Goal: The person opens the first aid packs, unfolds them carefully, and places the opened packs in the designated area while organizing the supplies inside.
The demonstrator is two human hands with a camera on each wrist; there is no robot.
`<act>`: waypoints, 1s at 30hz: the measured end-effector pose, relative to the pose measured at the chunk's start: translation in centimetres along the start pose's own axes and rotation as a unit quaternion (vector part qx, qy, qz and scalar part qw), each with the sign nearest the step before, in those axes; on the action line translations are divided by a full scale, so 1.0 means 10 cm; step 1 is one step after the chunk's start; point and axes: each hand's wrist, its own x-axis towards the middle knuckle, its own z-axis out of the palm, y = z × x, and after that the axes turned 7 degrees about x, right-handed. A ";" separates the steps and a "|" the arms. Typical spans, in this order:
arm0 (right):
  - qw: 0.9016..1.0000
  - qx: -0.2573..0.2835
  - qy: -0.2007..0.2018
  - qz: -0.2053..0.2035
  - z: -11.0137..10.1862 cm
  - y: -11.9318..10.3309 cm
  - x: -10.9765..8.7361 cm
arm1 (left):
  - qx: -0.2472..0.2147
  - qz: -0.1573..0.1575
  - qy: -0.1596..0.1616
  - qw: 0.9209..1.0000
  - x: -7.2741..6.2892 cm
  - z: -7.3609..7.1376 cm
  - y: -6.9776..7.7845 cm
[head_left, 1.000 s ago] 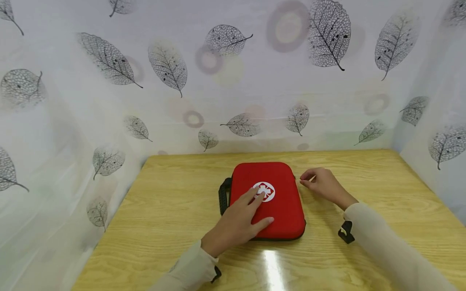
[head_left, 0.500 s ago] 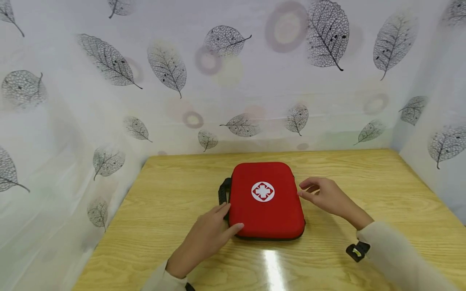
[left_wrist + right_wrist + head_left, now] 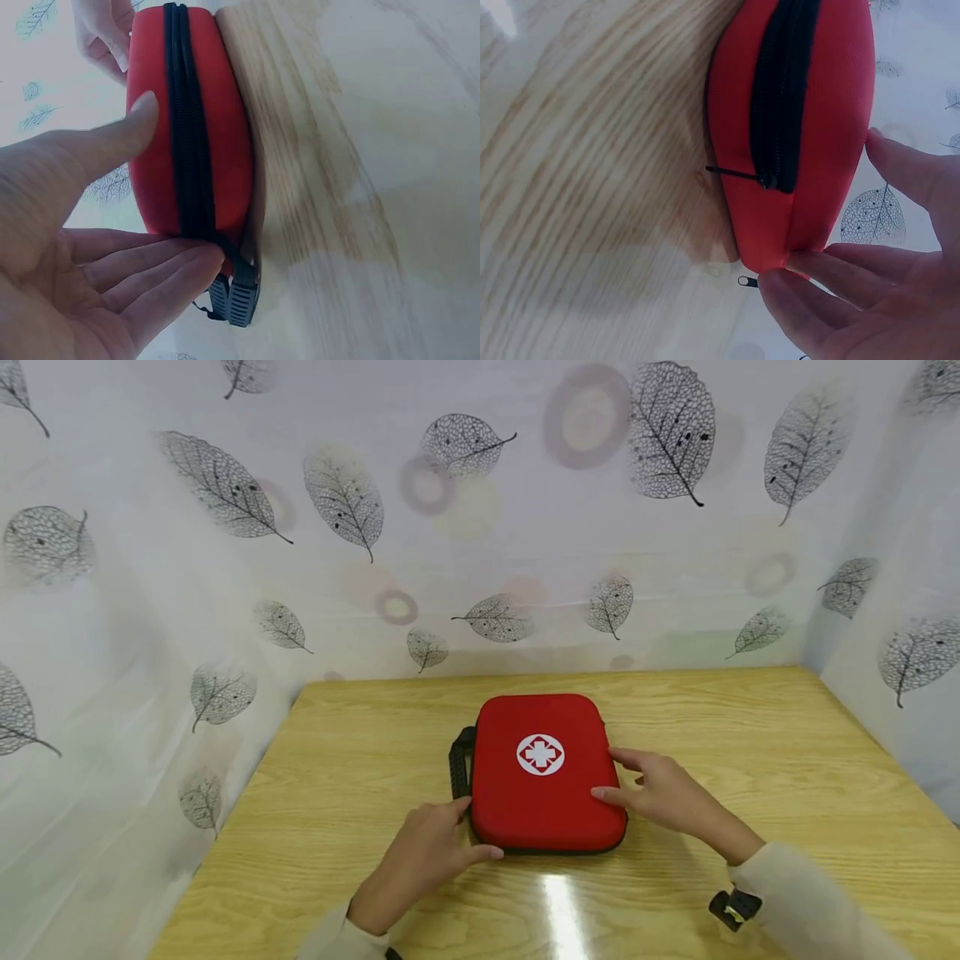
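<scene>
A red first-aid case with a white cross emblem lies flat on the wooden table. My left hand is at its near-left corner, fingers by the left side below the black handle and thumb along the front. In the left wrist view these fingers are fairly straight beside the black zipper. At the right side, my right hand touches the case with extended fingers, its thumb over the lid's edge. One zipper pull hangs at the zipper's end in the right wrist view, and another shows near the fingertips.
The table reaches back to a pale curtain printed with dark leaves. The same curtain rises on the left and right sides. A bright light reflection lies on the table in front of the case.
My left hand has drawn back from the lid to the near-left corner. My right hand came down along the right side, its pinched fingers spreading onto the case. The case has hardly moved.
</scene>
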 end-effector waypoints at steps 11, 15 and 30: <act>0.999 -0.040 0.017 -0.026 0.03 0.05 -0.01 | 0.033 0.037 0.058 0.997 -0.01 0.05 0.02; 0.999 -0.037 0.014 -0.028 0.01 0.06 -0.02 | 0.041 0.052 0.081 0.995 -0.03 0.04 0.03; 1.000 0.006 0.014 -0.016 -0.07 0.10 -0.06 | -0.018 0.077 0.208 0.975 -0.04 -0.04 0.21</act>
